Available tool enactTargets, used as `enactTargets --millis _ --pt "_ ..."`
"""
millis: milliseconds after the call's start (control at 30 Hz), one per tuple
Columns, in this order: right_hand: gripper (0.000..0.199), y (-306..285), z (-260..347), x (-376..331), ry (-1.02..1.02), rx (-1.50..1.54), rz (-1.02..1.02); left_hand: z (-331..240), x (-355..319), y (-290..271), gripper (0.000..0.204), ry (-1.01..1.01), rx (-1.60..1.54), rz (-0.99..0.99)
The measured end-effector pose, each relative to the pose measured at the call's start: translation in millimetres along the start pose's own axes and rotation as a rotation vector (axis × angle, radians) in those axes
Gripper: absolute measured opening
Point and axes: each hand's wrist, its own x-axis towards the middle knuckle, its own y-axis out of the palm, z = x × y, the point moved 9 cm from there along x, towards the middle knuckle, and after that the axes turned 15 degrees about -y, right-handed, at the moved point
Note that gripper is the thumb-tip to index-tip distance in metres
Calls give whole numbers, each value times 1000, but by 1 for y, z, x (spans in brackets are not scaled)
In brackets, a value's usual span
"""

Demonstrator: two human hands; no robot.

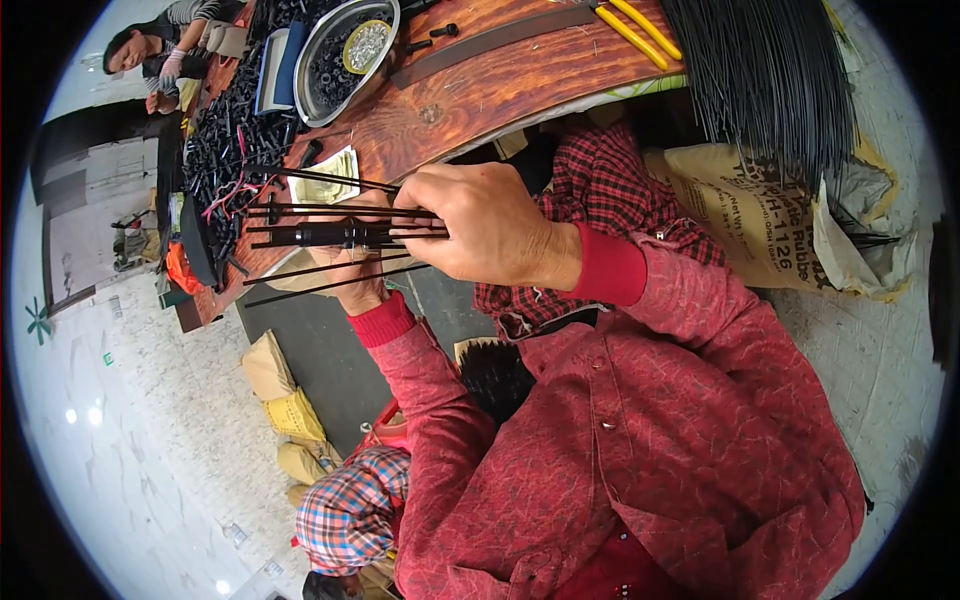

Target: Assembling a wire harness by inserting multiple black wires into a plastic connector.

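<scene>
My right hand (485, 222) is closed round several thin black rods (290, 210), which reach out to the left past my left hand. My left hand (358, 285) is partly hidden behind the rods. Its fingers are curled about a short black cylinder-shaped piece (325, 235), which lies along the rods. Whether the rods pass into this piece I cannot tell. Just beyond my left hand, a pale yellow-green printed slip (325, 178) lies at the edge of the wooden table (480, 95).
Across the table lie a heap of black parts (225, 150), a metal bowl (312, 110), a blue-edged tray (280, 70), a dark flat bar (490, 45) and a yellow-handled tool (635, 30). Black rods (765, 80) overhang at right above a brown sack (720, 205). Co-workers (175, 45) sit nearby.
</scene>
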Motion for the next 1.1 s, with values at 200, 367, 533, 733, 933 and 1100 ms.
enactTargets --millis 200,367,533,733,933,1100 --pt "25 0 7 2 -99 -98 -13 0 4 3 41 -37 32 -68" --pt "25 -2 5 1 -100 -53 -51 -1 6 9 44 -19 55 21" --pt "21 2 -5 1 -29 47 47 3 1 -15 54 -8 64 -52" --pt "26 8 -11 3 13 131 134 -5 9 13 54 39 68 143" --pt "25 3 -5 -4 -63 56 67 -7 4 17 52 25 87 139" --pt "23 2 6 -1 -157 -66 88 -3 2 2 41 -41 57 -40"
